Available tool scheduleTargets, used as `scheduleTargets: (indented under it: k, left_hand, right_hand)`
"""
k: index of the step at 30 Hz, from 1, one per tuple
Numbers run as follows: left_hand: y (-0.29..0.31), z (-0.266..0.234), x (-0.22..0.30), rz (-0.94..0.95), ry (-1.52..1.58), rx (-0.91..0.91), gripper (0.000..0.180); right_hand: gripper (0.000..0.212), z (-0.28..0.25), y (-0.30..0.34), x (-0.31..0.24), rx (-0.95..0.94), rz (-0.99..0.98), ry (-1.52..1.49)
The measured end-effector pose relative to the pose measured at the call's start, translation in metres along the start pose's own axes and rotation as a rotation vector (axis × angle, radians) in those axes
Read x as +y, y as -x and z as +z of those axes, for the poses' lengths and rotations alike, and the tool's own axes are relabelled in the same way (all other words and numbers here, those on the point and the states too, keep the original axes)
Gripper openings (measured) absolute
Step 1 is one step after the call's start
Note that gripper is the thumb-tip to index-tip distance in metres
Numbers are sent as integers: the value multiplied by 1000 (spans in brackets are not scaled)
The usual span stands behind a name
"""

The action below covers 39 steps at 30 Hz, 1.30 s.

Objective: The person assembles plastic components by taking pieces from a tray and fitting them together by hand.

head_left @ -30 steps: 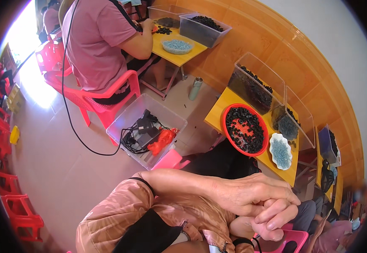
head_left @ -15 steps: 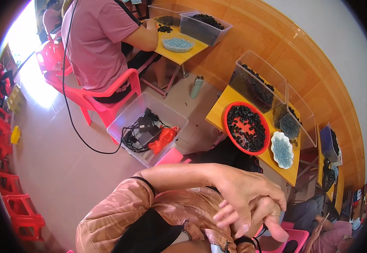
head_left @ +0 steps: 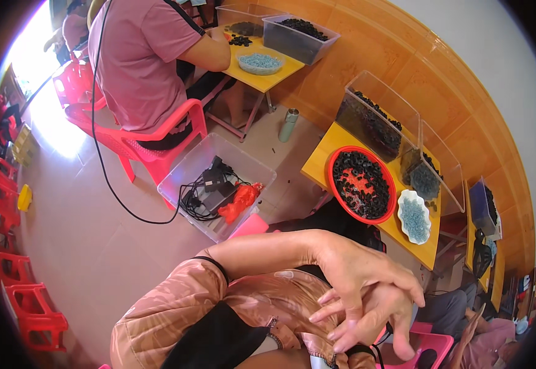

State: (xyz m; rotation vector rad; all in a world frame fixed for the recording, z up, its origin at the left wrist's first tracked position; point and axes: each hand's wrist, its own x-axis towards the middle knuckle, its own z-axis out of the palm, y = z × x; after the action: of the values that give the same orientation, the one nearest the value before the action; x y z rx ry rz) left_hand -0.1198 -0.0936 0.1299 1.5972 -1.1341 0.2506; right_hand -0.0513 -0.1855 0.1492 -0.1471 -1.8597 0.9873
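Note:
My left hand (head_left: 355,265) crosses from the left and lies over the back of my right hand (head_left: 386,315). Its fingers are apart and bent down over that hand, with no object visible in them. My right hand, partly covered by the left, has its fingers stretched to the left and its thumb pointing down. Nothing shows in it either. Both are held above my lap, over a shiny bronze-coloured garment (head_left: 262,289). Beyond them, a yellow table (head_left: 323,161) bears a red round tray (head_left: 332,195) of small black parts and a white scalloped dish (head_left: 426,236) of pale blue pieces.
Clear plastic bins (head_left: 386,92) of black parts stand along the table's wall side. A clear box (head_left: 268,179) with cables and a red bag sits on the floor ahead. Another person (head_left: 138,67) sits on a red chair (head_left: 134,147). Red stools (head_left: 37,313) line the left.
The fingers of my right hand have spread and straightened under the left hand. My left hand has shifted slightly to the right and still rests over it.

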Motion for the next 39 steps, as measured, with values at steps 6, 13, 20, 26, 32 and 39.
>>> scheduleTargets:
  k: [6,13,20,26,32,39]
  left_hand:
    - [-2,7,6,-320,129,165,68]
    - [-5,-1,13,-61,86,48,72]
    - [-4,0,25,-324,111,277,35]
    - [-4,-9,26,-214,186,354,42]
    - [5,-24,15,-247,125,950,29]
    - [1,-8,14,-352,551,662,25]
  right_hand:
    - [41,-3,-6,2,-123,49,-3]
    - [41,1,-21,-1,-203,-67,-152]
    - [61,-12,6,9,-3,-153,-162]
    - [51,-8,15,7,366,-170,367]
    - [61,1,20,-11,1387,173,884]
    - [100,-1,6,13,1123,287,649]
